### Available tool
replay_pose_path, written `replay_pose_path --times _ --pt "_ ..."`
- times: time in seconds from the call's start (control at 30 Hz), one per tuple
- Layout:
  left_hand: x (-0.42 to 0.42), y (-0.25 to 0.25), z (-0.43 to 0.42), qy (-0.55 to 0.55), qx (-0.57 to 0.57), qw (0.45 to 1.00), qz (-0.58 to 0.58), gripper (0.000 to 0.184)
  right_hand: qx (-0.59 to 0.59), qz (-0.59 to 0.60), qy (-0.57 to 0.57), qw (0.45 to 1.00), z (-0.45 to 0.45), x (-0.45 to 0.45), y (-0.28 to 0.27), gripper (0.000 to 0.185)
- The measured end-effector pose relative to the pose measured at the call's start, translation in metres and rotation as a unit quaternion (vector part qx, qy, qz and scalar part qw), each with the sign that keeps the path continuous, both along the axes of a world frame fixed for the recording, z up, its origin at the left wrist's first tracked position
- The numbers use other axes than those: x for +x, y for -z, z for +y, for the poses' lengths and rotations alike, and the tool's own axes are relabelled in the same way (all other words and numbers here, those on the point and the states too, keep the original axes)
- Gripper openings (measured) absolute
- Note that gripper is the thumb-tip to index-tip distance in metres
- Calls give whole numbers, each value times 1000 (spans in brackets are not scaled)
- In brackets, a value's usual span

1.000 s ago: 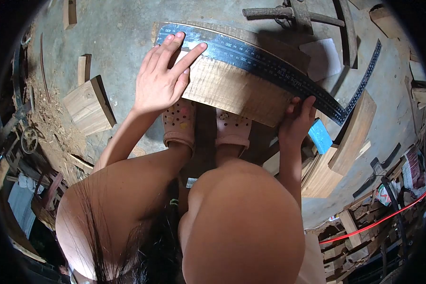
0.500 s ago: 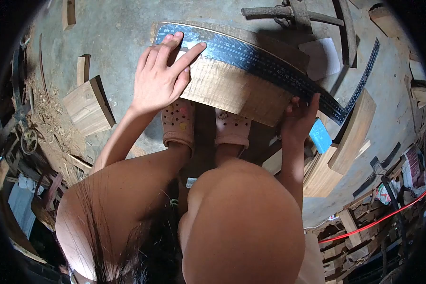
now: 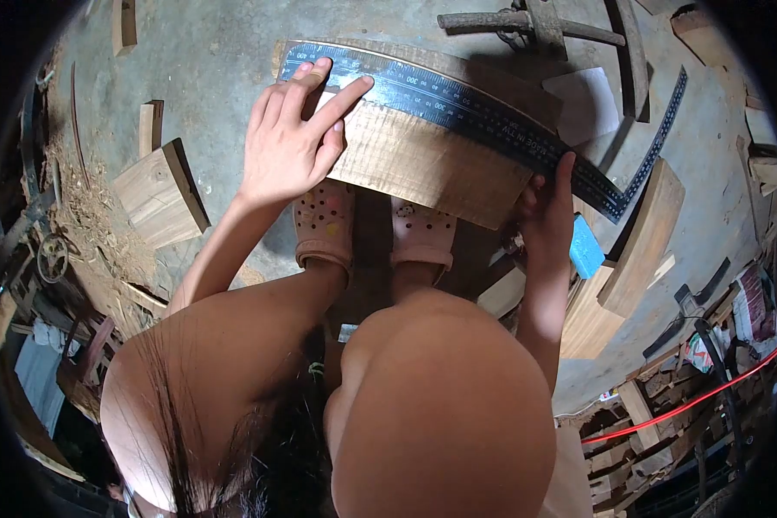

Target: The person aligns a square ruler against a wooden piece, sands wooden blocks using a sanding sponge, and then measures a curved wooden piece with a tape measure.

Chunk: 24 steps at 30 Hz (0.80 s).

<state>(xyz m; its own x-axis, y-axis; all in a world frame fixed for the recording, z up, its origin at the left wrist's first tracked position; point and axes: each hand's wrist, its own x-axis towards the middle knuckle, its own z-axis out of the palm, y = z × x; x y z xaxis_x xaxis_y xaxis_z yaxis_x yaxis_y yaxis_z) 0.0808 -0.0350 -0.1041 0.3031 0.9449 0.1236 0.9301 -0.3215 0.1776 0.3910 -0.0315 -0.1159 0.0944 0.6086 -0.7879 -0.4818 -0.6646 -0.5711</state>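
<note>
A wooden board (image 3: 432,164) lies across in front of my feet. Along its far side rests a dark metal framing square (image 3: 440,102), its short leg angled away past the board's right end. My left hand (image 3: 289,142) presses on the square's left part, fingers stretched out and apart, thumb over the board. At the board's right end is my right hand (image 3: 546,207). Its thumb rests on the square's near edge and its other fingers curl against the board's end, partly in shadow.
A blue block (image 3: 586,248) sits right of my right hand, near wood offcuts (image 3: 643,237). White paper (image 3: 583,104) and a wooden bar tool (image 3: 544,26) lie beyond the board. More offcuts (image 3: 160,194) and sawdust are at left; a red hose (image 3: 691,401) runs at lower right.
My right hand has shifted slightly, its thumb now straighter and farther up on the square. The left hand, board and square look nearly unmoved.
</note>
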Motion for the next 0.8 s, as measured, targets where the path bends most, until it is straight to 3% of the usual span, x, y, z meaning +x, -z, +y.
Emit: replay_pose_path --times 0.1,0.4,0.8 --pt "0 0 0 -4 -5 1000 -1 49 -5 72 -18 997 0 11 3 37" --pt "-1 1 0 8 -6 1000 -6 47 -87 21 20 996 9 12 -4 34" --pt "0 3 0 3 18 1000 -15 49 -71 62 40 995 8 20 5 30"
